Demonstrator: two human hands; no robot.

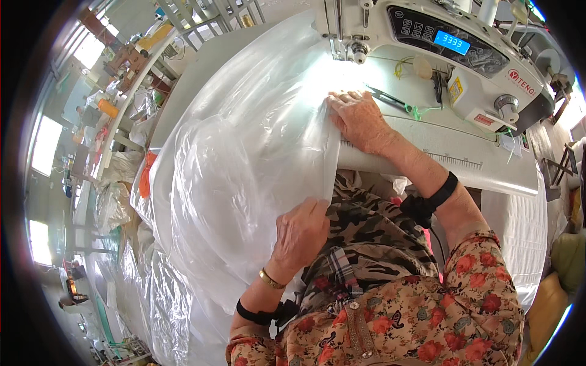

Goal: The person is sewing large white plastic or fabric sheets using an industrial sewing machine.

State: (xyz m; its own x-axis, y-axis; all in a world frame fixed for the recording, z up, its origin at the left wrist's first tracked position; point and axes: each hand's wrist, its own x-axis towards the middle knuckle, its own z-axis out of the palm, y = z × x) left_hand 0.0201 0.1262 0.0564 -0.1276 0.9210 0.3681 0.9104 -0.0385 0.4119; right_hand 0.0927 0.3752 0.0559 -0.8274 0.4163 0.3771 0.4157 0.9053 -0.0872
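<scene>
Translucent film, glossy and crumpled, seemingly midway through sewing.
Plastic sheet (226, 158) billows leftward beside the sewing machine (421, 52); the left hand (300, 232) seems to pinch its straight edge, the right hand (361, 122) presses closed fingers there. Finished stitching cannot be made out; some edge appears left.

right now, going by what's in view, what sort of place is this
Most likely a sewing workshop: a white sewing machine stands at a worktable, translucent sheeting spreads beside its needle area, and a cluttered bench runs along the left.
</scene>
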